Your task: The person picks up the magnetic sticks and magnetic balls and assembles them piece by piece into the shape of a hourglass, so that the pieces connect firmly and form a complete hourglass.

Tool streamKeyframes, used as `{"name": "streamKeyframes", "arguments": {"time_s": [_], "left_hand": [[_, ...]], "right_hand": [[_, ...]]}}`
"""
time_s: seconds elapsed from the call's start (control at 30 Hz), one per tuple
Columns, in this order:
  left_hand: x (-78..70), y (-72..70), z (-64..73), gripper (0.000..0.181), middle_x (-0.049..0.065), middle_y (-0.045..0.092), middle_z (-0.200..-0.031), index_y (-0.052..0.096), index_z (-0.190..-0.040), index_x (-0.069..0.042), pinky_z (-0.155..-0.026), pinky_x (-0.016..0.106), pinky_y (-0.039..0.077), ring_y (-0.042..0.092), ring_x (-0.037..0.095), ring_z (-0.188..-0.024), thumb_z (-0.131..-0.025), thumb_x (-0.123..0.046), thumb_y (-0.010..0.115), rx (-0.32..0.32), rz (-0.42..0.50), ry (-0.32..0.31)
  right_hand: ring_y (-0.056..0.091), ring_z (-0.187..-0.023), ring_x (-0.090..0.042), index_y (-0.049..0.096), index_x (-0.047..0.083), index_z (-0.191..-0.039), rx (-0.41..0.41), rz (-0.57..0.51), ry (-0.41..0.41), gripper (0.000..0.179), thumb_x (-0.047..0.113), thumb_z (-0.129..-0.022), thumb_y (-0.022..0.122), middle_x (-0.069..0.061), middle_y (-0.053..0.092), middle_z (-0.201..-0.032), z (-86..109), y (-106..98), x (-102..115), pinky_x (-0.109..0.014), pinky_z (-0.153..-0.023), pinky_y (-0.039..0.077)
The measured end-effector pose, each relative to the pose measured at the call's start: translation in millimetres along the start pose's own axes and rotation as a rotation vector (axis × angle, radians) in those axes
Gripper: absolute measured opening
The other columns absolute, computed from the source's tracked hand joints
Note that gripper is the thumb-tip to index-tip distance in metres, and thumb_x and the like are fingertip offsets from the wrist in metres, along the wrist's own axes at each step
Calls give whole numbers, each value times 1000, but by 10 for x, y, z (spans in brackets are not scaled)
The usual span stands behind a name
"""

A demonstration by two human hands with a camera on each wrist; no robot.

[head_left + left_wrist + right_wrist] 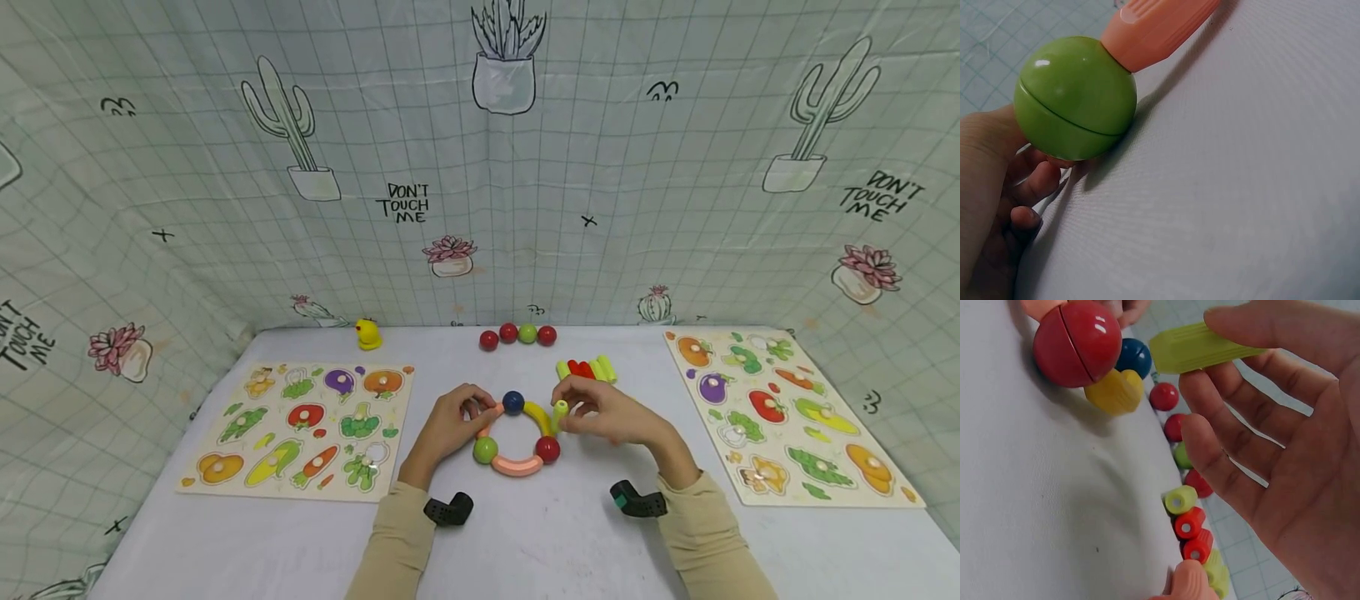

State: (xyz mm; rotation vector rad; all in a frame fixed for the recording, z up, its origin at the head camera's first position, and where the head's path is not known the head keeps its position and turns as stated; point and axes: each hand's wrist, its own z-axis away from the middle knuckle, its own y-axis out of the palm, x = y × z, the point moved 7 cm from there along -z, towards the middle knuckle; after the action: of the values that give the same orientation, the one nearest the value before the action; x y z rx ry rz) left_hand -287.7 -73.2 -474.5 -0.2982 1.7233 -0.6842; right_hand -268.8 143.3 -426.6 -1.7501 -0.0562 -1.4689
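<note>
A ring of magnetic building pieces lies on the table: a blue ball, a yellow curved rod, a red ball, a front orange curved rod, a green ball and a left orange curved rod. My left hand pinches the left orange curved rod near the blue ball; in the left wrist view its fingers curl behind the green ball. Between thumb and fingers, my right hand pinches a lime-green rod, raised close beside the yellow rod.
Behind my right hand lies a row of lime and red rods, with an orange piece nearby. Several red and green balls line the back. A yellow duck stands near the left vegetable puzzle board; another board lies right.
</note>
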Motion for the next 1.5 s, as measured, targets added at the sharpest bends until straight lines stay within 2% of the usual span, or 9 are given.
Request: {"name": "streamKeyframes", "arguments": {"time_s": [0.17,0.33,0.73,0.93,1.1,1.23,1.33,1.43,1.5], "left_hand": [[-8,-12,-28,18,-6,58,-82,65,-96,-22,-62,20,39,50,8,-70,-86,-36,67,-3,-1,4],[-13,-27,-48,18,-6,58,-82,65,-96,-22,-61,20,38,50,8,-69,-87,-37,67,-6,-3,11],[-12,-29,-25,17,-5,59,-81,65,-96,-20,-60,19,38,49,8,-69,-87,-34,67,-12,8,26],[-40,-4,3,17,-3,61,-88,64,-105,-17,-65,20,41,50,7,-75,-93,-28,59,0,12,28],[-94,-8,1,20,-1,60,-92,63,-110,-14,-68,21,42,51,10,-78,-93,-26,59,14,-5,53],[-169,-11,-44,27,1,59,-101,61,-116,-14,-75,26,44,52,12,-86,-93,-27,60,37,-67,95],[-265,0,-78,33,4,58,-114,59,-123,-15,-87,33,45,53,17,-98,-92,-27,61,78,-112,119],[-357,42,-103,37,3,54,-127,56,-129,-18,-97,41,43,51,21,-113,-93,-27,59,137,-138,117],[-421,86,-116,38,3,52,-133,55,-131,-18,-102,44,41,48,24,-121,-94,-27,58,179,-152,121]], "right_hand": [[56,-98,-19,56,10,-109,58,-7,-62,26,19,-87,66,-5,59,-105,-31,66,94,-26,-86,49],[57,-97,-16,56,10,-109,90,-2,-82,24,16,-87,65,-3,60,-104,-44,93,146,-27,-86,50],[60,-96,-14,57,9,-108,117,-9,-75,23,13,-86,65,0,63,-101,-35,155,166,-28,-85,51],[60,-96,-18,57,12,-108,143,-3,-52,24,13,-86,65,-2,63,-102,-21,153,122,-27,-86,51],[58,-97,-19,58,13,-109,142,17,-34,21,14,-89,63,-4,62,-105,-21,116,78,-26,-85,50],[57,-97,-21,58,6,-110,53,34,-6,18,15,-94,55,-10,62,-104,-25,-31,4,-25,-86,48],[57,-99,-21,58,4,-110,-92,86,29,19,15,-96,52,-12,63,-105,-22,-202,-111,-31,-88,48],[55,-104,-25,57,5,-114,-252,143,100,21,13,-96,51,-13,60,-112,6,-361,-254,-43,-93,46],[52,-109,-30,56,5,-119,-328,178,148,26,12,-96,50,-15,55,-120,30,-433,-336,-51,-95,44]]}}
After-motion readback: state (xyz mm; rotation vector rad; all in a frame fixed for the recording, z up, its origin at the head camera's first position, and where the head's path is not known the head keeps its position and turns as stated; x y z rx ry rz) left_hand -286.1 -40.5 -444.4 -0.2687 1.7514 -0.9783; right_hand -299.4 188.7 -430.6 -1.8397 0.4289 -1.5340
